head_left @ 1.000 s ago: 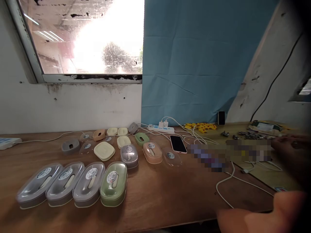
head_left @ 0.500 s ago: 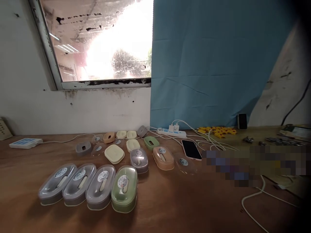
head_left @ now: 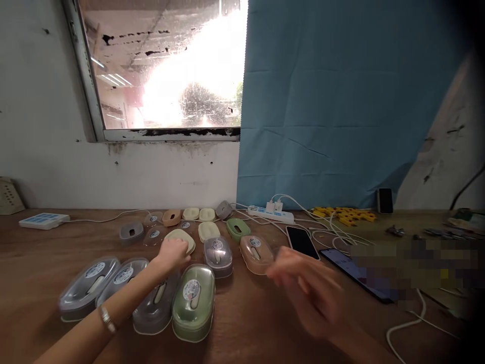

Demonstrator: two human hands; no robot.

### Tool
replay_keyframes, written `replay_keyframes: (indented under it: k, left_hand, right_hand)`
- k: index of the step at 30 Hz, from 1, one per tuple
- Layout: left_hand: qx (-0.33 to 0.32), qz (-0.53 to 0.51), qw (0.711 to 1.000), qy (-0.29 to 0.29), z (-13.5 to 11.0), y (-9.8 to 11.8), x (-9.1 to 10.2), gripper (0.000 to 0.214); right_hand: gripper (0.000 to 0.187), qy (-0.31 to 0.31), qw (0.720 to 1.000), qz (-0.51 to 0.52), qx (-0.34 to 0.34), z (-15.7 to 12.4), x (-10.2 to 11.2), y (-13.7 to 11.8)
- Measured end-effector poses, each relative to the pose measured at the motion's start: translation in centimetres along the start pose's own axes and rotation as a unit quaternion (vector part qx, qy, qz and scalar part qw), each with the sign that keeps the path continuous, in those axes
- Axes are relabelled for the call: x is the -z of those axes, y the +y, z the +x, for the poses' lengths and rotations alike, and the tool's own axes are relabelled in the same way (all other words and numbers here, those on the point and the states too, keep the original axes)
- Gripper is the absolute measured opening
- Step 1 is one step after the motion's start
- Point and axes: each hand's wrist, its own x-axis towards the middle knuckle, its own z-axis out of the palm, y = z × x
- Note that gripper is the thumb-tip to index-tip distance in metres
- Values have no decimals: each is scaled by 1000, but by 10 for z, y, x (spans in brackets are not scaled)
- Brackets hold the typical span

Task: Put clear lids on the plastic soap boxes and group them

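Left hand (head_left: 173, 254) curled over the cream lid (head_left: 183, 234); whether it is gripped cannot be told.
The lid is seen beyond the covered green box (head_left: 194, 306); the right hand (head_left: 307, 284), farther off, is blurred right of that box, its spread unclear.

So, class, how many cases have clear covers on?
6: three grey cases in the front row, a green case at its right end, a fourth grey case behind, a peach case right of that. Others may be hidden.
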Motion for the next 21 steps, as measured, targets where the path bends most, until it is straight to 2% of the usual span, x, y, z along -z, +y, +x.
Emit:
replay_keyframes:
  k: [2,4,6,8,12,15,18,21]
  left_hand:
    - [14,31,998,-48,20,-2,-16,27]
    - [20,47,996,-74,33,-4,-27,29]
    - [22,54,995,-81,39,-5,-33,30]
    - [22,57,996,-72,40,-5,-36,30]
    - [35,62,997,-37,42,-4,-40,37]
    - [48,65,996,-42,46,-3,-41,36]
    - [40,61,996,-45,52,-1,-37,31]
    - [28,54,998,-25,51,-1,-30,30]
  right_hand:
    - [23,-31,998,-43,-25,12,-20,21]
    - [24,-111,981,-136,-82,20,-41,48]
    - [21,-168,959,-195,-116,27,-60,76]
    - [15,-197,946,-227,-126,38,-78,105]
    - [25,-258,909,-296,-137,71,-112,160]
    - [32,-285,884,-345,-138,96,-136,193]
    - [35,-302,864,-382,-131,112,-154,216]
    - [33,-318,849,-403,-127,120,-162,229]
